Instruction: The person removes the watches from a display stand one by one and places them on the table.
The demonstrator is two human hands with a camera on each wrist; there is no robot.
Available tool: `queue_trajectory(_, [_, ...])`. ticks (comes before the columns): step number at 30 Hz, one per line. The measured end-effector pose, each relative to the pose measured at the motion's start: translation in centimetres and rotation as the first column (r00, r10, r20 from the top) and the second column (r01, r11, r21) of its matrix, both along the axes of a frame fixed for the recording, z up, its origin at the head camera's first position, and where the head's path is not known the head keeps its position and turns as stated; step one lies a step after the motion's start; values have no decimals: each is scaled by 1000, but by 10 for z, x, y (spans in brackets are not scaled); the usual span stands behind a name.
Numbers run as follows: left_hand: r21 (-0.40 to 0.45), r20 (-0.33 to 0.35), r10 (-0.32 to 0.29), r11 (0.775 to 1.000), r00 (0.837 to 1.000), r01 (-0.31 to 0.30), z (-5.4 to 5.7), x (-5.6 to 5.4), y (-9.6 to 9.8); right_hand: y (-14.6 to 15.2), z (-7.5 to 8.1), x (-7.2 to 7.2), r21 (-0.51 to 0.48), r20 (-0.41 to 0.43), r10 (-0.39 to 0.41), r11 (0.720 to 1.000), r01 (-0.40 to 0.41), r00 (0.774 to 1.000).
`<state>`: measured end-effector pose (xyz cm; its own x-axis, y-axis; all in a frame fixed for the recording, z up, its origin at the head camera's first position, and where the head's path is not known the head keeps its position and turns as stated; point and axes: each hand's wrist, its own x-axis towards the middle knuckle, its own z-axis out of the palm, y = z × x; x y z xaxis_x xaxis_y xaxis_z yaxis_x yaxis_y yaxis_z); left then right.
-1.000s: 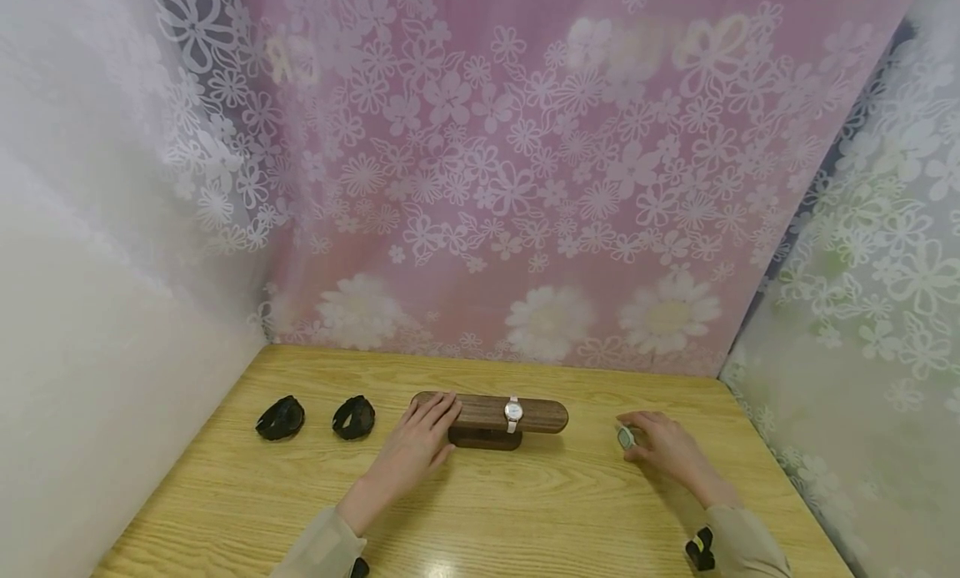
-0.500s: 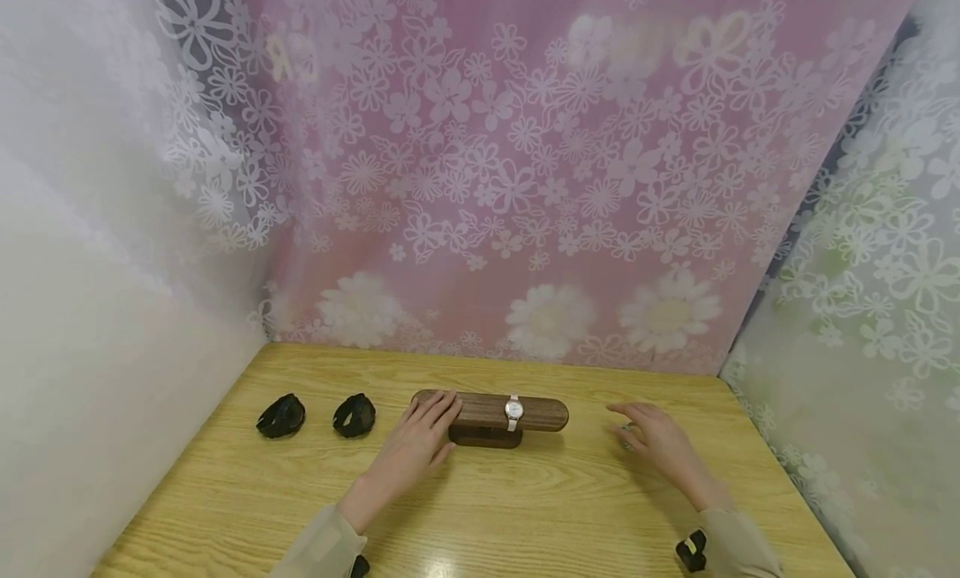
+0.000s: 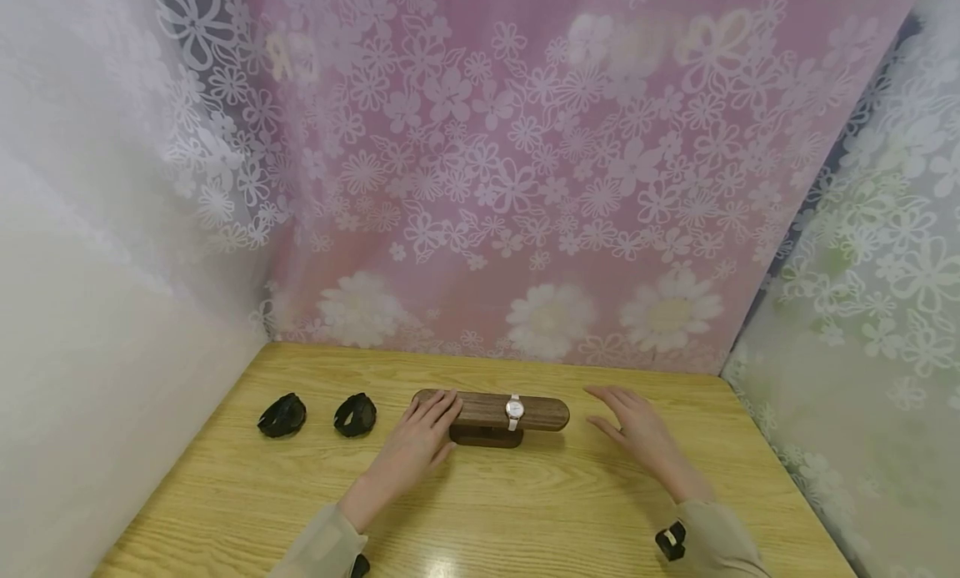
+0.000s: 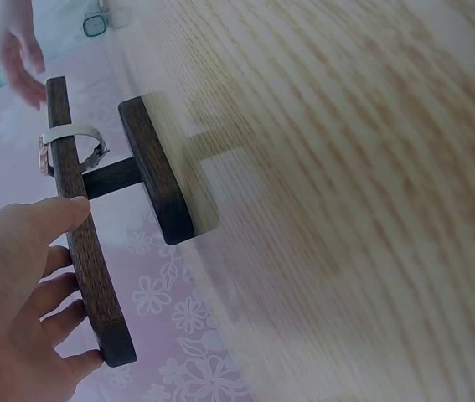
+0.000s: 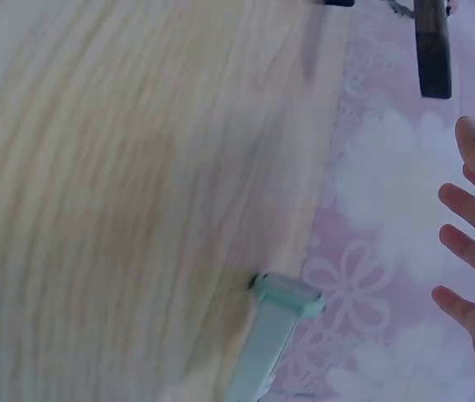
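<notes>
A dark wooden watch stand stands on the table, its long bar raised on a short post and base. My left hand grips the left part of the bar, thumb along one edge and fingers on the other, as the left wrist view shows. A small round-faced watch with a pale strap is wrapped round the bar right of centre. Past the bar's right end, my right hand hovers with fingers spread and nothing in them. A mint-green square watch lies on the table by it, hidden behind this hand in the head view.
Two black strap-like loops stand on the left of the wood-grain table. A pink floral curtain hangs along the back edge. A white wall is at left, and a pale floral sheet at right.
My right hand lets go of the mint-green watch, leaving it on the table, and moves left toward the stand while its fingers spread. My left hand stays on the bar.
</notes>
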<state>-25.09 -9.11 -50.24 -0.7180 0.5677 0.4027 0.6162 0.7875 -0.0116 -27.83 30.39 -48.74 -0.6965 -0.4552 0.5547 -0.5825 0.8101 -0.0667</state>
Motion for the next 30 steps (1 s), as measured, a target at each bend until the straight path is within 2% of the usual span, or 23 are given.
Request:
queue_trajectory(5, [2,7,2,1000,1000,-2,2,1,0,-17,6,-6,39,-93,51,998,-47,994])
queue_trajectory(9, [6,11,0,1000,1000,0,3,1,1,-33,9,-8,49,-104,76,996,-71,992])
queue_trajectory(17, [6,7,-5,1000,1000,5,4,2,1,-63,12,-5,87,-27,78,993,-75,997])
queue_trajectory(23, [14,10,-4,1000,1000,4,4,4,1,-82,8,-4,86,7,95,992,-95,995])
queue_trajectory(30, [21,8,-1,1000,1000,1,2,3,1,-99,6,-5,85,125,72,993,-83,989])
